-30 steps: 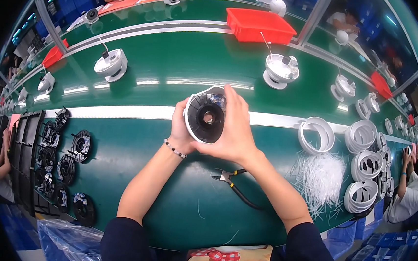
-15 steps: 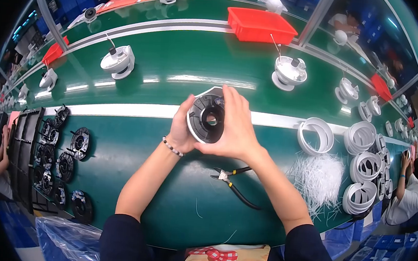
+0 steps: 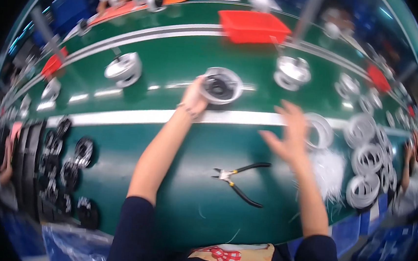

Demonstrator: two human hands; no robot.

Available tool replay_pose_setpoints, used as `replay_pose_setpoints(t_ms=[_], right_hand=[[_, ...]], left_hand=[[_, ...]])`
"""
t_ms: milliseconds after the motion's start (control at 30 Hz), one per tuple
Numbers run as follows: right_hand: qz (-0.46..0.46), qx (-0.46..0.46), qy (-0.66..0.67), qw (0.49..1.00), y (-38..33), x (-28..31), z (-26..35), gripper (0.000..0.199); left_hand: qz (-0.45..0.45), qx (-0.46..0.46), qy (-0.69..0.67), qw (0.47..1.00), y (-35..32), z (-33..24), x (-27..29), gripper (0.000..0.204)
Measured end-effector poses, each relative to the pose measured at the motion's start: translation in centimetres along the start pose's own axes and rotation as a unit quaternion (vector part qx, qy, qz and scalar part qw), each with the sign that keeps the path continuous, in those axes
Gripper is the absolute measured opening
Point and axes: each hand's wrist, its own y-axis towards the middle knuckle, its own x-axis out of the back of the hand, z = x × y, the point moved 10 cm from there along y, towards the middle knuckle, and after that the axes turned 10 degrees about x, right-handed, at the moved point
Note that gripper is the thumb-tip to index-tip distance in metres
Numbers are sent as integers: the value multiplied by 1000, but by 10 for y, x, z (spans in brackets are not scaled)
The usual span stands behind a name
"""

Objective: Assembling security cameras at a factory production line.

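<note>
My left hand (image 3: 194,98) is closed on the side of a round white housing with a black inner part (image 3: 221,86), held over the green conveyor belt. My right hand (image 3: 290,132) is off the housing, fingers spread and a little blurred, with nothing in it. Just to its right stands a white ring (image 3: 320,131), behind a heap of clear plastic strips (image 3: 327,173). Between my forearms, diagonal cutters (image 3: 225,175) with black and yellow handles lie spread on the green table.
Black round parts (image 3: 70,172) sit in groups at the left, beside black trays (image 3: 28,155). White rings (image 3: 366,159) are stacked at the right. White assemblies (image 3: 124,69) stand along the belt. A red bin (image 3: 254,28) is beyond it, and people sit around.
My left hand has carried the housing forward and slightly right, over the belt. My right hand has let go of it and moved right, its fingers opened.
</note>
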Motion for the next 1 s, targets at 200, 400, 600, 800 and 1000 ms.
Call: replay_pose_setpoints(t_ms=[200, 400, 600, 800, 1000], right_hand=[[138, -143, -257, 946, -76, 24, -106, 34], [114, -136, -105, 979, -79, 23, -104, 20], [105, -10, -116, 988, -89, 25, -87, 20], [103, -102, -108, 984, -86, 39, -99, 21], [14, -79, -37, 996, -85, 65, -102, 15]], left_hand=[[-229, -71, 277, 930, 14, -43, 83, 57], [-180, -95, 775, 598, -168, -199, 94, 47], [-316, 195, 881, 294, -308, -274, 247, 67], [-361, 50, 837, 408, -299, -271, 235, 57], [-292, -10, 743, 602, -256, -274, 175, 22]])
